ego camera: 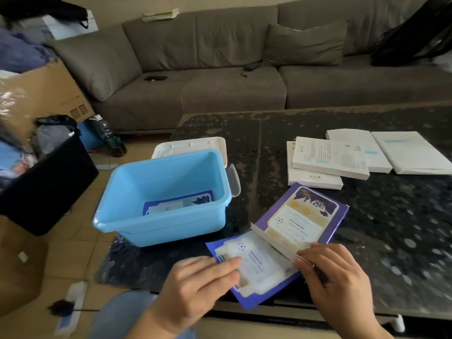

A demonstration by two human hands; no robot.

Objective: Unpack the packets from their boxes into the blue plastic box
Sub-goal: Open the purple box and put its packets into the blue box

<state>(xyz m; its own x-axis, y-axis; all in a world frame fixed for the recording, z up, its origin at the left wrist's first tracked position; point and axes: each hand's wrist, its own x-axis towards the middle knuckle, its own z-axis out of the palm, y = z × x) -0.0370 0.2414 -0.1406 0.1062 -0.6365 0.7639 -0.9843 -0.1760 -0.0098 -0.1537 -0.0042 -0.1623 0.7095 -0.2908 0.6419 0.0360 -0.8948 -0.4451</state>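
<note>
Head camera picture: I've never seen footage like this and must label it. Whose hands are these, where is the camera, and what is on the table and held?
There is no machine here. A person wears the camera on their head, so it looks down at their own hands. The left hand pinches a packet sticking out of a purple box, whose flap the right hand holds. On the dark table stand a blue plastic box, packets already lying inside, and several white boxes.

Dim, soft daylight; wide-angle bending at edges, slight motion blur.
</note>
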